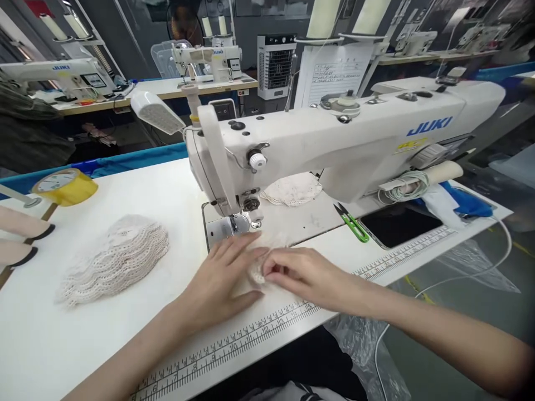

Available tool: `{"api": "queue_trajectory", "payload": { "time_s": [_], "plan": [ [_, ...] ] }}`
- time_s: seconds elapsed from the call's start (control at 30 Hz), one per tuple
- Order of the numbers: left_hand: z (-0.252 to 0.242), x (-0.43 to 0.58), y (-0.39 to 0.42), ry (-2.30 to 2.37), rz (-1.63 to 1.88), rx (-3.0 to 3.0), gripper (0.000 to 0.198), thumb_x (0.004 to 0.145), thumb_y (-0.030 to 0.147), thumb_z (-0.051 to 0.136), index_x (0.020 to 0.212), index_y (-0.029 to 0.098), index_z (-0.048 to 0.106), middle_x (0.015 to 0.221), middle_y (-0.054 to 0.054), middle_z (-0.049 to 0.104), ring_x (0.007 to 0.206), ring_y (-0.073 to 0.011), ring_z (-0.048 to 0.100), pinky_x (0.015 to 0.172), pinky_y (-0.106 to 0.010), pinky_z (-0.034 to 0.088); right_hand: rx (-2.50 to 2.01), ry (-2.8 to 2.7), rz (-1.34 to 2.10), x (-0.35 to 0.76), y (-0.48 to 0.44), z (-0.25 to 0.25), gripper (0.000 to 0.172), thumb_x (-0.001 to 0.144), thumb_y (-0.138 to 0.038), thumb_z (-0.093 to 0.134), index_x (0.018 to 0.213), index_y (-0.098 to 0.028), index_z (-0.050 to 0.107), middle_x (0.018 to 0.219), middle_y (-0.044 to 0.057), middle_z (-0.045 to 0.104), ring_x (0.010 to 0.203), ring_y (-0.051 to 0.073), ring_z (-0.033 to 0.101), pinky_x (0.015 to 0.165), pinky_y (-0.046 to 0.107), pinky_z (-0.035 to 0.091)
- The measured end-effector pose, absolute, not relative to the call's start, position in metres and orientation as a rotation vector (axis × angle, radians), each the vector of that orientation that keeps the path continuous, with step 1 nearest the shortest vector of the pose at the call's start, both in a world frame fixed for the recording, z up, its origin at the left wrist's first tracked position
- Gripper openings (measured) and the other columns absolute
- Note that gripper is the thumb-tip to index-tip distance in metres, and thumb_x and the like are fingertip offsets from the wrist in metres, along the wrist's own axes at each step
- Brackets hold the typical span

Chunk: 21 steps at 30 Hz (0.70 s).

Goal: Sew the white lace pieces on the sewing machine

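A small off-white lace fabric piece (257,273) lies at the front of the sewing machine (288,145), just before the needle area. My left hand (221,284) rests flat over its left side, fingers stretched toward the presser foot (254,223). With thumb and fingertips pinched together, my right hand (305,275) holds the lace piece's right part. Both hands cover much of the fabric, and it looks blurred. To the left sits a stack of scalloped lace pieces (121,259). Another lace piece (292,189) lies behind the needle, under the machine arm.
Green-handled thread snips (353,223) and a dark phone (399,225) lie on the right. A yellow tape roll (67,186) and thread cones (20,236) are at the left. A printed ruler (234,348) runs along the front edge. Other sewing machines (209,61) stand behind.
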<state>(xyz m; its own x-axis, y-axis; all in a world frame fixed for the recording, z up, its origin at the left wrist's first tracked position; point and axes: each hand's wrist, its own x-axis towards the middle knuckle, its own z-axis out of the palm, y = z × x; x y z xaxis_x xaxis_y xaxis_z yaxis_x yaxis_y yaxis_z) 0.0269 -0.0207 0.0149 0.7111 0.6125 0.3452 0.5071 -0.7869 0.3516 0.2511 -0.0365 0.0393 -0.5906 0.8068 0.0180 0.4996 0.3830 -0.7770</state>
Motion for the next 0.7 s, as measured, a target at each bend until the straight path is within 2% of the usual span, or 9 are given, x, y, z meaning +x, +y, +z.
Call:
{"api": "queue_trajectory", "payload": {
  "time_s": [0.07,0.13,0.27,0.33,0.4,0.47,0.57,0.63,0.7],
  "plan": [
    [0.017,0.024,-0.020,0.826,0.566,2.430,0.035,0.086,0.032,0.066,0.119,0.025,0.063,0.131,-0.009,0.060,0.124,-0.0281,0.053,0.103,-0.050,0.045,-1.068,-1.853,1.453,0.246,-0.046,0.043,0.012,0.096,-0.029,0.052,0.091,-0.020,0.058,0.081,-0.002,0.061,0.073,0.011,0.057,0.064,0.023,0.045],
    [0.020,0.016,-0.018,0.842,0.543,2.051,0.026,0.087,0.033,0.064,0.111,0.024,0.066,0.113,-0.008,0.068,0.106,-0.0245,0.064,0.092,-0.044,0.054,-1.030,-1.447,1.682,0.245,-0.054,0.041,0.017,0.095,-0.036,0.054,0.092,-0.020,0.055,0.082,-0.002,0.061,0.073,0.010,0.058,0.069,0.024,0.049],
    [0.026,0.002,-0.014,0.946,0.547,1.403,0.034,0.085,0.040,0.067,0.113,0.021,0.062,0.096,-0.006,0.071,0.079,-0.0194,0.069,0.070,-0.034,0.059,-1.055,-0.950,2.075,0.246,-0.079,0.032,0.026,0.093,-0.045,0.056,0.098,-0.019,0.052,0.100,0.005,0.068,0.090,0.016,0.067,0.084,0.037,0.054],
    [0.029,0.002,-0.015,0.997,0.543,1.354,0.031,0.086,0.041,0.065,0.109,0.021,0.062,0.090,-0.003,0.069,0.074,-0.0162,0.066,0.067,-0.029,0.056,-1.010,-0.935,2.335,0.245,-0.092,0.032,0.028,0.094,-0.047,0.054,0.098,-0.019,0.052,0.101,0.009,0.070,0.092,0.019,0.069,0.080,0.036,0.055],
    [0.031,0.006,-0.017,1.055,0.490,1.446,0.024,0.087,0.041,0.064,0.098,0.020,0.064,0.081,-0.001,0.065,0.066,-0.0126,0.061,0.057,-0.023,0.050,-0.969,-1.122,2.527,0.245,-0.097,0.036,0.030,0.095,-0.047,0.051,0.089,-0.018,0.055,0.088,0.008,0.072,0.079,0.018,0.071,0.068,0.030,0.055],
    [0.033,0.010,-0.021,1.091,0.396,1.556,0.020,0.086,0.038,0.063,0.094,0.020,0.063,0.076,0.001,0.062,0.056,-0.0096,0.053,0.047,-0.020,0.040,-1.045,-1.424,2.367,0.245,-0.089,0.043,0.036,0.096,-0.047,0.049,0.081,-0.016,0.060,0.076,0.005,0.069,0.068,0.014,0.068,0.061,0.025,0.051],
    [0.035,0.013,-0.025,1.098,0.364,1.696,0.027,0.083,0.027,0.064,0.109,0.024,0.058,0.094,0.001,0.063,0.057,-0.0091,0.053,0.048,-0.022,0.040,-1.242,-1.704,1.629,0.242,-0.055,0.047,0.031,0.089,-0.047,0.061,0.106,-0.021,0.063,0.091,0.004,0.068,0.068,0.013,0.063,0.054,0.024,0.049],
    [0.037,0.012,-0.026,1.102,0.440,1.820,0.038,0.080,0.019,0.065,0.116,0.026,0.052,0.113,-0.001,0.061,0.075,-0.0127,0.061,0.062,-0.025,0.048,-1.270,-1.771,1.644,0.235,-0.028,0.043,0.060,0.082,-0.045,0.069,0.133,-0.025,0.046,0.098,0.005,0.066,0.070,0.015,0.063,0.051,0.025,0.049],
    [0.039,0.009,-0.024,1.088,0.507,1.921,0.041,0.080,0.015,0.063,0.117,0.026,0.049,0.122,-0.002,0.058,0.097,-0.0170,0.061,0.079,-0.030,0.050,-1.179,-1.802,1.848,0.227,-0.005,0.037,0.074,0.077,-0.043,0.074,0.139,-0.024,0.038,0.098,0.005,0.065,0.058,0.012,0.060,0.045,0.025,0.047]
  ]
}}
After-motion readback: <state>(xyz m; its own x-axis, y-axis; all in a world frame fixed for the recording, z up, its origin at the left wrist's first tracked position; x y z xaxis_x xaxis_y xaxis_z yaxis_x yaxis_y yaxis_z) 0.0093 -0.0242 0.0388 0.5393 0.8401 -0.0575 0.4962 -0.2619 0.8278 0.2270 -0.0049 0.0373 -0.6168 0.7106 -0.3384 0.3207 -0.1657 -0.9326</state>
